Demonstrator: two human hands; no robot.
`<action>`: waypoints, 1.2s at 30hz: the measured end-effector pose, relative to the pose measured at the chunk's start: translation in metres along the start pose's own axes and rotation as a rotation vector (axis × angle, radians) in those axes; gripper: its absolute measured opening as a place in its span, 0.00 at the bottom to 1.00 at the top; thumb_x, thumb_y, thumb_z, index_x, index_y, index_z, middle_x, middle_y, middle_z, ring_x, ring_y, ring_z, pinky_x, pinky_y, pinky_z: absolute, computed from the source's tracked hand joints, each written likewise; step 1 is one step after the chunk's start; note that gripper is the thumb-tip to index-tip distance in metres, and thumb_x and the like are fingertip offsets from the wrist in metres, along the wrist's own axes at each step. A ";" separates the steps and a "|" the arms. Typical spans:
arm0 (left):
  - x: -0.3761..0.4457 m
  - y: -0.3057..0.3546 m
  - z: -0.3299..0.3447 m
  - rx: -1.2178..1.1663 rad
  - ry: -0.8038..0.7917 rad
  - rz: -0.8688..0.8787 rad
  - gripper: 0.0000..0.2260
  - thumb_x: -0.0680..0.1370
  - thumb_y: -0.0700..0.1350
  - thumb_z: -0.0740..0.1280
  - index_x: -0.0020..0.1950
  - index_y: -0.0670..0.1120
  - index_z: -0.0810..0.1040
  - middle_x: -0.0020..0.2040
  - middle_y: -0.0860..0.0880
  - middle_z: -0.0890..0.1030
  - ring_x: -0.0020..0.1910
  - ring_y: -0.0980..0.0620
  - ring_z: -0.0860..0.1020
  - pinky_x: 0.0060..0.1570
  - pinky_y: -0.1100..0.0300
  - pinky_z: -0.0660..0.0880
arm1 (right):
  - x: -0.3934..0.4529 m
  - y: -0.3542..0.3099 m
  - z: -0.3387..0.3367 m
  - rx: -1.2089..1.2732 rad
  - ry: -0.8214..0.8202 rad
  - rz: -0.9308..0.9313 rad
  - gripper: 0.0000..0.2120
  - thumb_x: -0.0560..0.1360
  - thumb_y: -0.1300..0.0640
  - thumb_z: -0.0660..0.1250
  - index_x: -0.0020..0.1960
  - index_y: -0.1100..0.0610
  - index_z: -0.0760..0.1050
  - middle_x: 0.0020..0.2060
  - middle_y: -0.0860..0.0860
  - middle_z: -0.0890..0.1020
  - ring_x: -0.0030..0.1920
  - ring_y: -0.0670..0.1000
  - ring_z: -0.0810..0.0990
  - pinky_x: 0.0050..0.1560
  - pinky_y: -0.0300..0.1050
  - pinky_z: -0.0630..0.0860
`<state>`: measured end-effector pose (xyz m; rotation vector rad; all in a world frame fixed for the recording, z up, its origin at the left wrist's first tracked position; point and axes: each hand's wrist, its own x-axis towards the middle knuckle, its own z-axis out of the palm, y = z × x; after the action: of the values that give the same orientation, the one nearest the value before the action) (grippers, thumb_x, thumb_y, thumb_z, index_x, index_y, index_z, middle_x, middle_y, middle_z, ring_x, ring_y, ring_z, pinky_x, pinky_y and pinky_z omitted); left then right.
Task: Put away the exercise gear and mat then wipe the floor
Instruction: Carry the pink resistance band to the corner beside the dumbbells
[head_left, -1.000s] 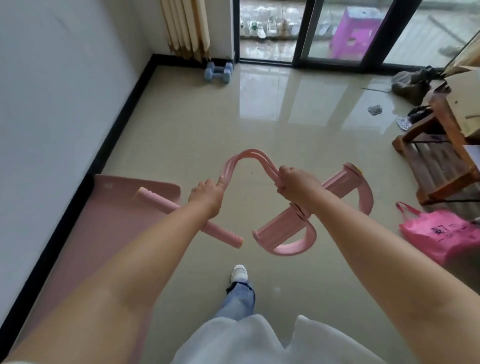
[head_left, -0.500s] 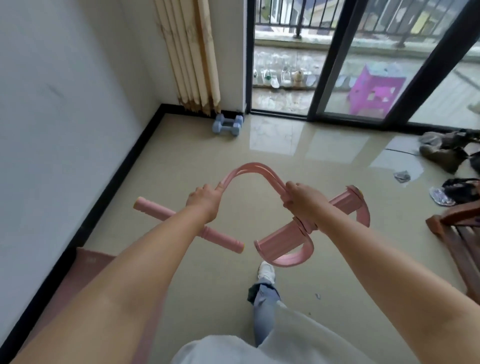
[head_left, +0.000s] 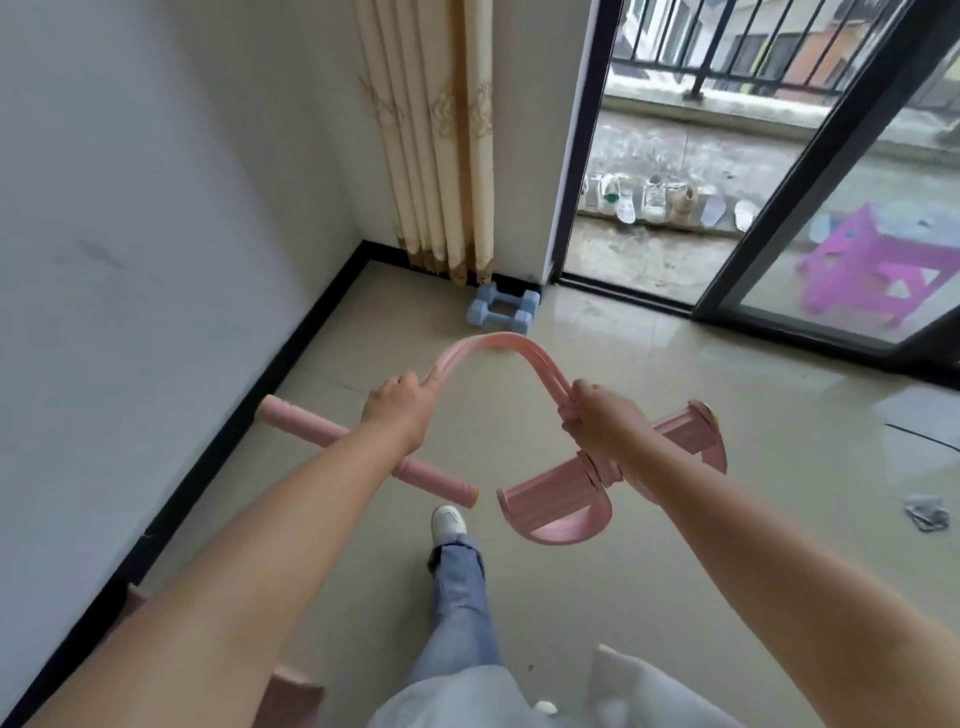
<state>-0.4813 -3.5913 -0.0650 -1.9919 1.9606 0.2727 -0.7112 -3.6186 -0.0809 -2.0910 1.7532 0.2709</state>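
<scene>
I hold a pink pedal puller in the air in front of me. My left hand (head_left: 397, 415) grips its foam handle bar (head_left: 306, 428) at the middle. My right hand (head_left: 602, 423) grips the pedal end (head_left: 561, 493) where the bands join it. The pink elastic bands (head_left: 498, 345) arch up between the two hands. A pair of light blue dumbbells (head_left: 503, 310) lies on the floor in the corner beyond the bands. A corner of the pink mat (head_left: 293, 693) shows at the bottom left, mostly hidden by my left arm.
A white wall with black skirting (head_left: 249, 410) runs along the left. A beige curtain (head_left: 441, 135) hangs in the corner. Black-framed sliding glass doors (head_left: 582, 156) open onto a balcony with shoes and a purple stool (head_left: 878, 270). A small scrap (head_left: 927, 512) lies on the tiles at right.
I have walked toward the corner and my view has risen: the dumbbells and curtain are nearer, the mat has slid almost out of view. Both hands keep the same hold on the puller.
</scene>
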 end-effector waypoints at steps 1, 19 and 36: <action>0.027 -0.011 -0.006 -0.011 0.010 0.003 0.31 0.80 0.38 0.59 0.78 0.50 0.48 0.63 0.41 0.71 0.62 0.41 0.72 0.59 0.51 0.71 | 0.027 -0.005 -0.009 -0.001 0.008 -0.001 0.15 0.79 0.53 0.60 0.61 0.60 0.66 0.52 0.56 0.77 0.50 0.57 0.79 0.46 0.48 0.74; 0.400 -0.134 -0.068 0.114 -0.192 0.182 0.34 0.77 0.32 0.58 0.76 0.57 0.53 0.63 0.45 0.71 0.64 0.43 0.69 0.62 0.53 0.68 | 0.394 -0.027 -0.078 0.005 -0.117 -0.050 0.16 0.78 0.56 0.58 0.65 0.51 0.69 0.45 0.50 0.71 0.52 0.53 0.75 0.41 0.41 0.67; 0.699 -0.151 0.076 0.536 -0.615 0.760 0.15 0.78 0.33 0.58 0.64 0.40 0.74 0.64 0.44 0.73 0.66 0.43 0.69 0.65 0.54 0.67 | 0.662 -0.059 0.055 -0.084 -0.522 -0.080 0.19 0.78 0.58 0.57 0.69 0.51 0.66 0.58 0.56 0.72 0.62 0.57 0.69 0.53 0.49 0.73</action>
<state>-0.3001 -4.2148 -0.3737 -0.6693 1.9777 0.4147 -0.5182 -4.1821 -0.3810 -1.9103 1.3614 0.7972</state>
